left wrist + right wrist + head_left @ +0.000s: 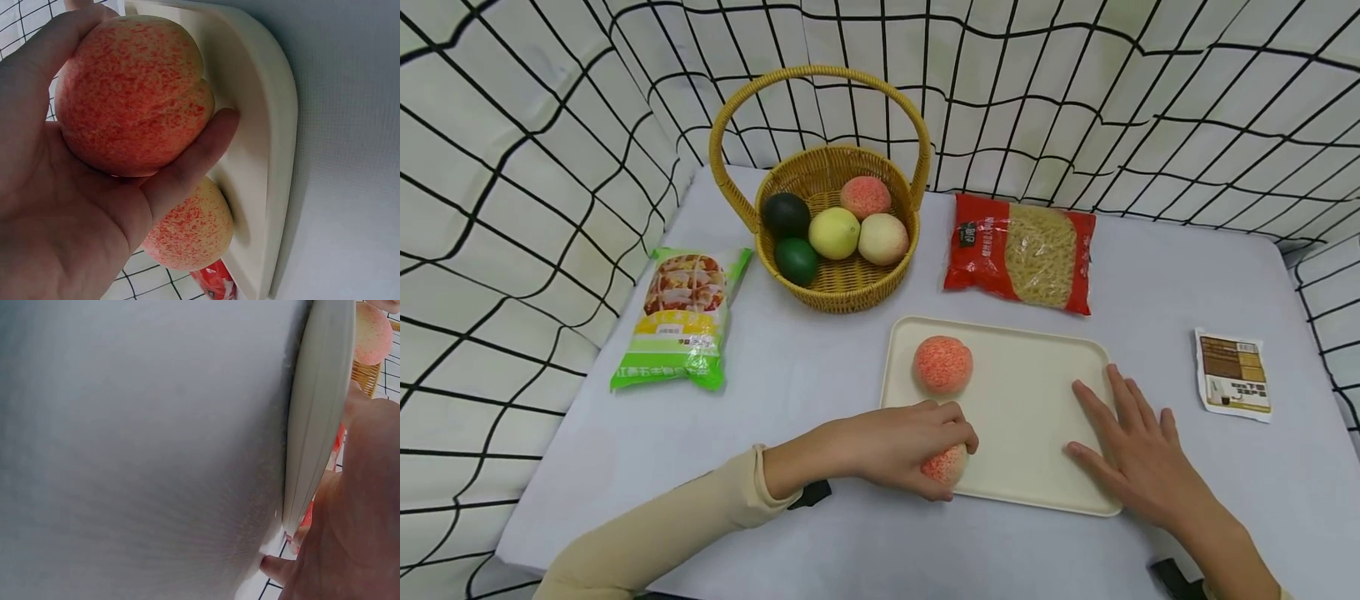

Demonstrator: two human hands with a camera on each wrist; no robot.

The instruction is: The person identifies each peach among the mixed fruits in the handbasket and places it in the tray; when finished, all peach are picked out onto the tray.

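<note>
My left hand [910, 446] curls round a pink-speckled peach [946, 467] at the near left corner of a cream rectangular tray [1030, 417]. In the left wrist view the fingers and thumb wrap the held peach [134, 94], its red-dotted side facing the camera. A second peach [943, 364] sits on the tray just beyond that hand. With fingers spread, my right hand [1146, 462] lies over the tray's right edge, thumb and forefinger reaching inside the rim. The right wrist view shows the tray's outer wall [319, 412] beside the palm.
Behind the tray stands a yellow wicker basket [842, 300] with a tall handle, holding several fruits. A red pasta bag [1018, 254] lies at the back, a green food bag [681, 321] at left, a small brown-and-white packet [1232, 375] at right. Black netting [1000, 104] surrounds the white table.
</note>
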